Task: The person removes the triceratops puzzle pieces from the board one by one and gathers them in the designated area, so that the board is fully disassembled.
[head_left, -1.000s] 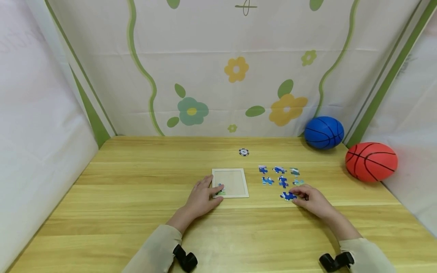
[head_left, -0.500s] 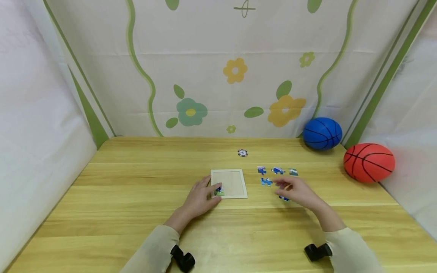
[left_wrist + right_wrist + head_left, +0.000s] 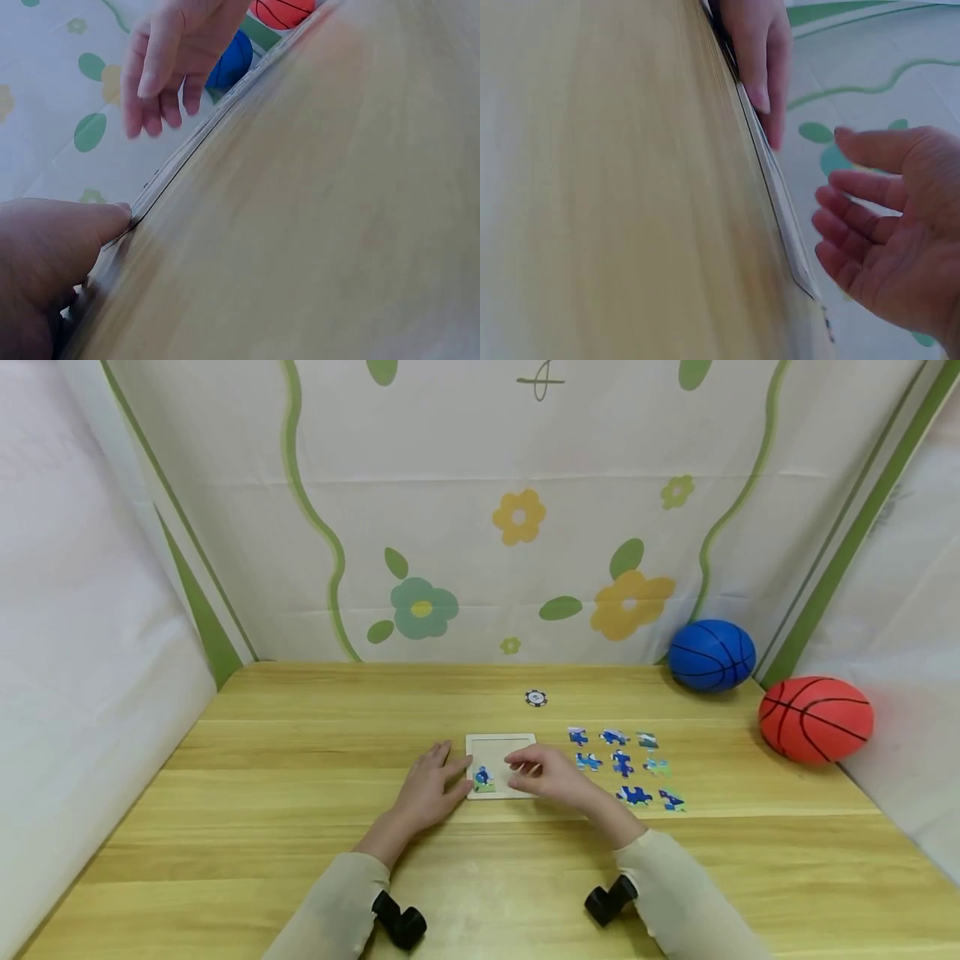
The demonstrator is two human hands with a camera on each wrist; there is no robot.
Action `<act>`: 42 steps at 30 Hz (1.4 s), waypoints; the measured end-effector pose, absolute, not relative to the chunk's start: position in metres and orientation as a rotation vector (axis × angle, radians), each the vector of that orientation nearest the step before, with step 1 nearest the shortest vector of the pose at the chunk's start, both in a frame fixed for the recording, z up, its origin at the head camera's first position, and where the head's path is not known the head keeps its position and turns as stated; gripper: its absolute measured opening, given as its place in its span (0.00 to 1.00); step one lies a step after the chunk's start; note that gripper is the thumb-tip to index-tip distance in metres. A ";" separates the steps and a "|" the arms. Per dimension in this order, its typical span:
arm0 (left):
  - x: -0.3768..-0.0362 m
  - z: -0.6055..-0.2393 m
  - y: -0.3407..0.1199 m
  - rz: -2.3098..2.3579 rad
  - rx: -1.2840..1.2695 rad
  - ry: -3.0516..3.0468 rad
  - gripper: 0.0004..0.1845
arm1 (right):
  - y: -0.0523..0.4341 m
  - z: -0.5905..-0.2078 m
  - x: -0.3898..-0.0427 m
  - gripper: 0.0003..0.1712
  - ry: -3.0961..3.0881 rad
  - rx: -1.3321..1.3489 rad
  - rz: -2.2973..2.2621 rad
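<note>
A square puzzle tray with a pale raised border lies on the table. One jigsaw piece, blue and green, sits in its lower left corner. My left hand rests at the tray's left side, thumb and forefinger tips right at the border. My right hand hovers over the tray's right part. Its fingers are loosely bent with nothing between them, as the right wrist view shows of the right hand. To the right, several loose pieces lie spread out, among them a dark blue piece and a blue-green piece.
A round black-and-white chip lies behind the tray. At the back right corner stand a blue ball and a red ball. A patterned cloth wall rises behind the wooden table.
My right hand has moved left from the loose pieces to above the tray, uncovering the pieces it was hiding. My left forefinger has drawn back from the piece in the tray's corner.
</note>
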State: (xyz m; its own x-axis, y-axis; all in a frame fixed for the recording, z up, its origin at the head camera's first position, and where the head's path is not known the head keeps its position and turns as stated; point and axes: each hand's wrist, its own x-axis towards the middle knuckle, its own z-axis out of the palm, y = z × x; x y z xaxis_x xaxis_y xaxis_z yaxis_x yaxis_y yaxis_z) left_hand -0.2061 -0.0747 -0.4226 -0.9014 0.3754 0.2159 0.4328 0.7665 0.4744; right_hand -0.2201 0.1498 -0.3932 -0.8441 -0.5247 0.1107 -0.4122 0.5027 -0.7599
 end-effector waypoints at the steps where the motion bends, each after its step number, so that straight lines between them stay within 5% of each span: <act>1: -0.206 -0.423 -0.075 -0.792 -0.657 -2.854 0.22 | 0.146 -0.396 -0.220 0.19 2.611 -0.822 -1.247; 42: -0.208 -0.423 -0.075 -0.801 -0.650 -2.862 0.23 | 0.116 -0.411 -0.219 0.16 2.699 -0.703 -1.276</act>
